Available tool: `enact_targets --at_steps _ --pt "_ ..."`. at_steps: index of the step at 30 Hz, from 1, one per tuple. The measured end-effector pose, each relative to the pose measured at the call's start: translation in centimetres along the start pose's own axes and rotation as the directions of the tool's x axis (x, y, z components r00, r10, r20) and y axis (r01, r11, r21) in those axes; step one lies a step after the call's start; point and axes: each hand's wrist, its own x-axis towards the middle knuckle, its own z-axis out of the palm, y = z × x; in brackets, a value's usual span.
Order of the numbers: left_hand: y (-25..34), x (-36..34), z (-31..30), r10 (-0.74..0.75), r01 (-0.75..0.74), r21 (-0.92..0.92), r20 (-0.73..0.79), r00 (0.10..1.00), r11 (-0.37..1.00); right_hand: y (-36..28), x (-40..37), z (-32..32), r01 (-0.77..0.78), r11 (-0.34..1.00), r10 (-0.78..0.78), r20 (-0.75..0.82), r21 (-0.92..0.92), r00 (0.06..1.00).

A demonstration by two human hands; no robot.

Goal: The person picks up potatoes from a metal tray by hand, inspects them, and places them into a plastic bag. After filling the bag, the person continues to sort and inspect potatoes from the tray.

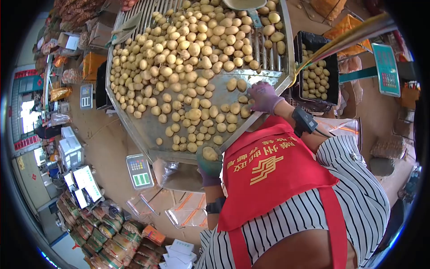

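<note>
Many potatoes [179, 58] are heaped on a metal sorting table [139, 123], with looser ones towards its near edge. My left hand [209, 168], in a dark green and purple glove, is closed around a single potato [209, 154] just off the near edge. At the right side of the table, my right hand [264, 97] in a purple glove reaches over the metal surface. Its fingers are apart beside a few potatoes [243, 99], and nothing shows held in it.
A black crate of potatoes [316, 80] stands right of the table. Scales stand at the right [386, 69] and lower left [139, 171]. A metal scoop [244, 3] lies at the table's far side. Stacked sacks [107, 233] fill the lower left.
</note>
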Motion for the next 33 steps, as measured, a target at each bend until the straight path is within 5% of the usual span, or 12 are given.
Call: enact_targets --at_steps 3,5,9,11,14,18,26,27,28,29,30,33 --pt "0.2 0.9 0.2 0.076 -0.073 0.116 -0.027 0.997 0.991 -0.9 1.6 1.5 0.041 0.997 -0.034 0.093 -0.070 0.995" --pt "-2.4 1.5 1.1 -0.365 0.367 -0.759 0.182 0.913 0.538 -0.3 3.0 1.0 0.024 0.996 -0.038 0.160 0.090 0.986" --pt "0.7 2.6 0.1 -0.164 0.168 -0.397 0.045 0.985 0.902 1.4 3.8 1.7 0.168 0.986 -0.164 0.172 -0.008 0.971" --pt "1.8 3.7 -1.0 -0.485 0.409 -0.870 0.493 0.722 -0.275 1.4 3.8 2.2 0.179 0.983 -0.165 0.203 -0.048 0.965" --pt "2.4 4.3 -1.7 -0.554 0.332 -0.860 0.505 0.661 -0.388 -0.5 2.3 -0.4 -0.014 0.978 -0.016 0.142 0.210 0.990" --pt "1.8 4.6 -3.0 -0.598 0.337 -0.896 0.444 0.668 -0.289 -0.4 3.4 0.9 -0.152 0.899 0.287 -0.291 0.412 0.913" --pt "1.5 5.7 -3.5 -0.626 0.440 -0.898 0.353 0.695 -0.017 -1.4 6.1 3.4 -0.041 0.881 0.152 -0.199 0.472 0.968" --pt "-0.2 5.7 -3.8 -0.628 0.438 -0.899 0.351 0.695 -0.018 -1.3 5.6 4.0 -0.014 0.732 0.215 -0.212 0.681 0.953" --pt "-3.1 5.9 -4.3 -0.380 0.352 -0.540 0.064 0.923 0.764 -0.9 4.9 4.5 -0.012 0.733 0.213 -0.213 0.680 0.954" --pt "-4.7 6.0 -4.5 0.055 -0.067 0.183 0.072 0.996 0.981 -0.6 4.2 4.8 0.063 0.313 0.186 -0.126 0.948 0.974" --pt "-4.2 7.1 -4.3 0.055 -0.067 0.182 0.069 0.996 0.981 -1.4 3.0 4.1 0.085 -0.189 0.119 -0.063 0.978 0.991" --pt "-2.9 11.8 -2.7 -0.440 0.436 -0.593 0.148 0.886 0.677 -2.5 -1.6 2.2 0.084 -0.385 -0.018 -0.098 0.919 0.995"
